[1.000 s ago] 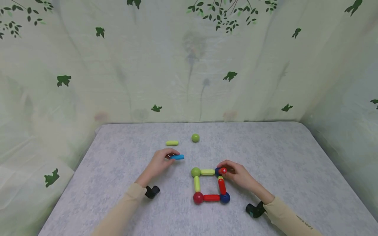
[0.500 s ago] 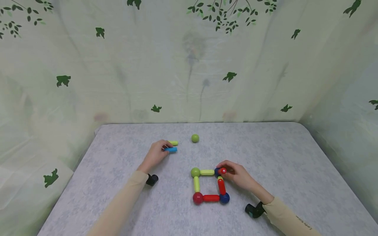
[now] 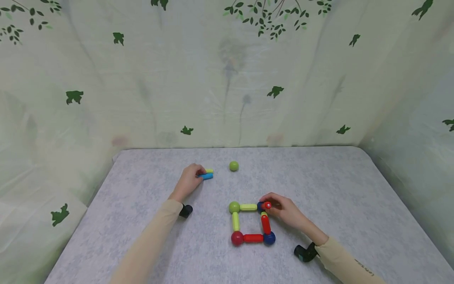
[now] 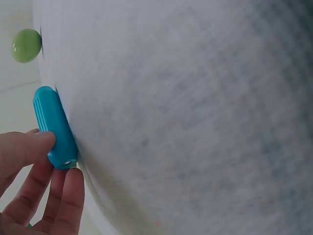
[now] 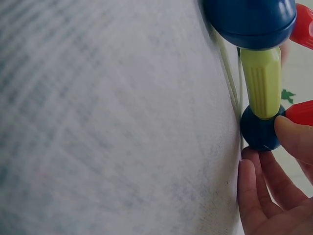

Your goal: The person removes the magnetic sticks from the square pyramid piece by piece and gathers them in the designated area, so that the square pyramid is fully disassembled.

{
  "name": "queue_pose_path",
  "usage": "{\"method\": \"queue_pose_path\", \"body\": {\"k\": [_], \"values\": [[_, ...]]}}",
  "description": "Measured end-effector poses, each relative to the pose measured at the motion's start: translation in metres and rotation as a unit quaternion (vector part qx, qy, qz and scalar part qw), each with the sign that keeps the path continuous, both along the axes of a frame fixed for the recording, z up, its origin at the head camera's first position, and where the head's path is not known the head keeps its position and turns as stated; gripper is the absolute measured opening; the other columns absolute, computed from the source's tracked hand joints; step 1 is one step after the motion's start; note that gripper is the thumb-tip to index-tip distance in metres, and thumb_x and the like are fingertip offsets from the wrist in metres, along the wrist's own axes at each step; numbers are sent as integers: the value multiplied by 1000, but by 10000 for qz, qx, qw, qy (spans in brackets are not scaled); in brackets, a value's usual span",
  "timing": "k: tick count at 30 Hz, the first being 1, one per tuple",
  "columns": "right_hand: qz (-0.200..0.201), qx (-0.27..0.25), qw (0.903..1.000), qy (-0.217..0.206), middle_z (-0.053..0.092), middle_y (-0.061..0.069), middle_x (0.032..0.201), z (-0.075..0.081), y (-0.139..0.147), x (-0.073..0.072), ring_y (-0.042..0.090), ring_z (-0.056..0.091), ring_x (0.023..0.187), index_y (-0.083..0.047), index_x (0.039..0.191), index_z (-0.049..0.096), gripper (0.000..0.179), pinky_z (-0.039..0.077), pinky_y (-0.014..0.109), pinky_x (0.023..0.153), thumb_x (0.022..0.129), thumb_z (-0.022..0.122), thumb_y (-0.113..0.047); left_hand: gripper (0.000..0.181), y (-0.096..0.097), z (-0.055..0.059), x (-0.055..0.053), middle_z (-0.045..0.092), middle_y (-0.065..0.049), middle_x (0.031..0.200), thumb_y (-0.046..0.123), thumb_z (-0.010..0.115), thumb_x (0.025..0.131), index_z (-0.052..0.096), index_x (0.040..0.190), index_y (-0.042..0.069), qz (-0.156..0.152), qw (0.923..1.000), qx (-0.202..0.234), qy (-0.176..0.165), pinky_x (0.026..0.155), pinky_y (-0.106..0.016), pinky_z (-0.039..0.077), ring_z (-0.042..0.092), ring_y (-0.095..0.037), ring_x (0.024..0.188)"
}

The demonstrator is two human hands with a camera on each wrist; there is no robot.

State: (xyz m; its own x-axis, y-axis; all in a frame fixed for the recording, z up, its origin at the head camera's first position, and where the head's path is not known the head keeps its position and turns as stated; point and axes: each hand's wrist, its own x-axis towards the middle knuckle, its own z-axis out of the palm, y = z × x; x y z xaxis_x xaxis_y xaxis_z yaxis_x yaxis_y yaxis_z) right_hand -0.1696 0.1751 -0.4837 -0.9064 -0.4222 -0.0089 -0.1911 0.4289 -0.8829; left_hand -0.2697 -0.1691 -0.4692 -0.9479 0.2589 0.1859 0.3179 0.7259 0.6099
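Note:
My left hand [image 3: 188,180] pinches a blue magnetic stick [image 4: 55,127] between thumb and fingers, low at the tabletop. Right beside it lies a yellow-green stick [image 3: 209,170], partly covered by that hand. My right hand [image 3: 283,211] grips the dark blue ball [image 5: 261,129] at the far right corner of a square of sticks and balls. A red stick [image 3: 267,205] rises from this ball. Another red stick [image 3: 265,224] stands on the near blue ball [image 3: 269,238], and a yellow-green stick [image 5: 262,83] joins the two blue balls.
The square's left side has a green ball [image 3: 234,207] and a red ball [image 3: 237,238], joined by a yellow-green stick [image 3: 235,221]. A loose green ball [image 3: 233,166] sits toward the table's back edge. Behind the table hangs a leaf-printed curtain [image 3: 198,79].
My left hand has carried the blue stick back and slightly left, down beside the loose yellow-green stick. My right hand and the square have stayed in place.

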Motion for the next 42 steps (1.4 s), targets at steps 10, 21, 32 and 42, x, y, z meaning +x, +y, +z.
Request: {"method": "queue_pose_path", "body": {"k": [10,21,32,42], "values": [[20,14,10000,25,64,3,107,0,1,0,22,61,99,-11,114,61,24,51,36,85,92,59,-1,18,4,10,11,60,-14,100,-5,66,84,65,101,-1,-119,9991,404,-98,82,-43,49,58,-30,96],[3,39,10000,9,63,3,107,-1,1,-2,23,60,101,-11,114,62,25,50,40,87,91,60,0,23,30,27,49,63,-19,106,-8,65,85,62,108,-3,-1868,9750,1145,-362,83,-40,51,61,-33,95],[107,-60,9999,54,64,3,107,1,2,-2,22,61,101,-10,114,62,23,50,41,88,92,60,-3,27,77,26,85,61,-18,114,-6,62,88,59,115,-5,-3263,9243,1538,-1249,86,-29,51,61,-29,100],[227,-116,9994,231,64,3,108,0,3,-2,23,61,101,-10,115,61,25,50,33,85,93,57,0,37,112,23,102,59,-9,121,-7,62,89,57,123,6,-3672,8929,1652,-2017,86,-24,49,63,-26,102]]}}
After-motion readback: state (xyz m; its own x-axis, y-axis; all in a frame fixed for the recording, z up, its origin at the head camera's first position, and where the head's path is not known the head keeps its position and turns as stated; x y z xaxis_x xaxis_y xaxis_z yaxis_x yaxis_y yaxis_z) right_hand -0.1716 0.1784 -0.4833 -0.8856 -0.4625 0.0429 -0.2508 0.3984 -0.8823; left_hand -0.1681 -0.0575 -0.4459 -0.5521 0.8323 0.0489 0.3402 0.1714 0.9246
